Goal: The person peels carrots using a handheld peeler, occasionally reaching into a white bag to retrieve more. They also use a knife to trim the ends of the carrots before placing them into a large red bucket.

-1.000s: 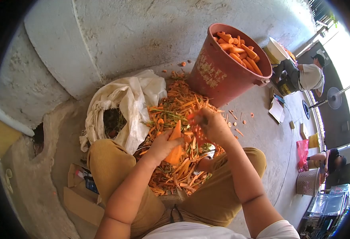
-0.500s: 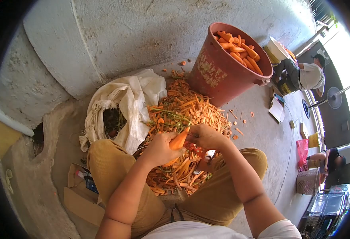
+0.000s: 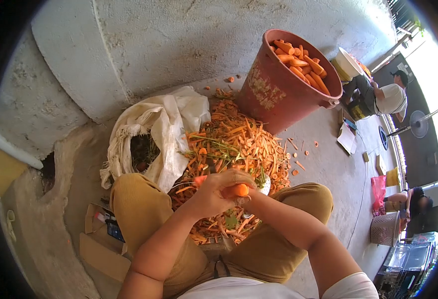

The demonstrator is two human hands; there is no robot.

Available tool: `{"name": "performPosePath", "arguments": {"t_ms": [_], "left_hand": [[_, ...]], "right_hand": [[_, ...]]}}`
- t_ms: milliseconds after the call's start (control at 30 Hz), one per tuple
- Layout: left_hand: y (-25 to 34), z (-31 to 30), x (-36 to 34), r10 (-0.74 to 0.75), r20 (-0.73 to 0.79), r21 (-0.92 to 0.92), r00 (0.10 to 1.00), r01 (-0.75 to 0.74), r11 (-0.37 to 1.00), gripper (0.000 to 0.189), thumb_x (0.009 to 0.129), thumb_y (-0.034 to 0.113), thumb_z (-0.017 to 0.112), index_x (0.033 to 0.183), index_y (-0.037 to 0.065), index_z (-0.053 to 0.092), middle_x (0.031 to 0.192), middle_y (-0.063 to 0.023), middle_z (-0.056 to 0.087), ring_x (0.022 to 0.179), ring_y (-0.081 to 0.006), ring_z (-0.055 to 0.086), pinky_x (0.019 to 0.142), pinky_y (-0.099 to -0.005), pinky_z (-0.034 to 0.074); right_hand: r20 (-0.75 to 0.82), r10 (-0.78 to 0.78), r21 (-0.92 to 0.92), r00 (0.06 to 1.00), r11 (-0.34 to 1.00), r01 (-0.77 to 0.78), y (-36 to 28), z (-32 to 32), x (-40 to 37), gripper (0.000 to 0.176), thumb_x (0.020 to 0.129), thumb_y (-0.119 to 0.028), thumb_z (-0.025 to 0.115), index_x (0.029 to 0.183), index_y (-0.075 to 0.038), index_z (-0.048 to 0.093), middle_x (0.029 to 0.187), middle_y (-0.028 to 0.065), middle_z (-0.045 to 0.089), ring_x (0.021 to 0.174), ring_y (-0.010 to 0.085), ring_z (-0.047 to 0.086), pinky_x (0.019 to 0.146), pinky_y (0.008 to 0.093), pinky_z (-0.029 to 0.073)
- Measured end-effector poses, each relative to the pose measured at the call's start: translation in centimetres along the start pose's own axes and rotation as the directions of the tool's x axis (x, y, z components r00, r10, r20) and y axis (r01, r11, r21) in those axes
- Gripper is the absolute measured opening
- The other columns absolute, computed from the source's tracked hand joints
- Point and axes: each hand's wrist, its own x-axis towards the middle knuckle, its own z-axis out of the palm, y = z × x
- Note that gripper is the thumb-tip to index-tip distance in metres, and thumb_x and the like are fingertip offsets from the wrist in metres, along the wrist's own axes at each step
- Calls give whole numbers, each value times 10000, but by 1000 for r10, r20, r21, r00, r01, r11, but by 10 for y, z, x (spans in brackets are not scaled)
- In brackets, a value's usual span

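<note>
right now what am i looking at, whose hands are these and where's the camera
There is no machine here: a person works with bare hands. The one camera sits on their head, looking down over their lap. The left hand is closed around a carrot; the right hand is tucked under it, mostly hidden. On the floor ahead are a heap of peels, a white sack and a red bucket full of carrots. Other people sit farther off at the right edge.

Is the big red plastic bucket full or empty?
Nearly full: the red plastic bucket holds peeled orange carrots heaped almost to its rim.
</note>
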Motion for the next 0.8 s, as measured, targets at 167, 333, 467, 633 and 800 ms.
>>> {"name": "performPosePath", "arguments": {"t_ms": [167, 333, 467, 633, 800], "left_hand": [[1, -19, -1, 19, -326, 165, 945, 38, 985, 344, 640, 10, 673, 964, 28, 560, 948, -86, 581, 924, -197, 547, 801, -305, 431], [-10, -32, -9, -240, -372, 173, 897, 320, 931, 407, 636, -5, 668, 1014, -3, 517, 929, -125, 583, 857, -201, 574, 757, -295, 449], [-9, -28, -7, -400, -360, 279, 843, 506, 816, 429, 607, 19, 688, 988, -19, 495, 912, -129, 580, 861, -201, 567, 745, -289, 441], [-11, -25, -4, -418, -421, 276, 805, 553, 786, 403, 580, 56, 695, 926, -4, 497, 861, -158, 583, 839, -272, 572, 711, -318, 443], [-22, -25, -3, -381, -493, 312, 782, 568, 762, 407, 570, 45, 683, 929, -1, 497, 828, -188, 591, 832, -326, 570, 682, -348, 457]], "right_hand": [[-142, -185, 289, 972, 932, 220, -51, -3, 0, 310, 870, -210, 380, 1126, -41, 421, 980, 110, 560, 758, 202, 594, 564, 310, 527], [-477, -222, 14, 851, 966, 259, -83, 13, -16, 238, 868, -225, 430, 1010, -51, 509, 838, 88, 592, 708, 154, 591, 507, 268, 497], [-614, -431, -528, 661, 847, 61, -82, 31, -15, 217, 840, -198, 501, 954, -13, 505, 750, 126, 584, 628, 157, 560, 511, 299, 449], [-546, -561, -783, 622, 605, -141, -88, 48, -25, 179, 830, -156, 498, 871, 16, 472, 662, 178, 553, 575, 270, 541, 565, 384, 418], [-497, -524, -857, 691, 424, -295, -91, 56, -37, 189, 822, -181, 487, 846, 5, 470, 676, 224, 546, 661, 377, 531, 596, 415, 414]]}}
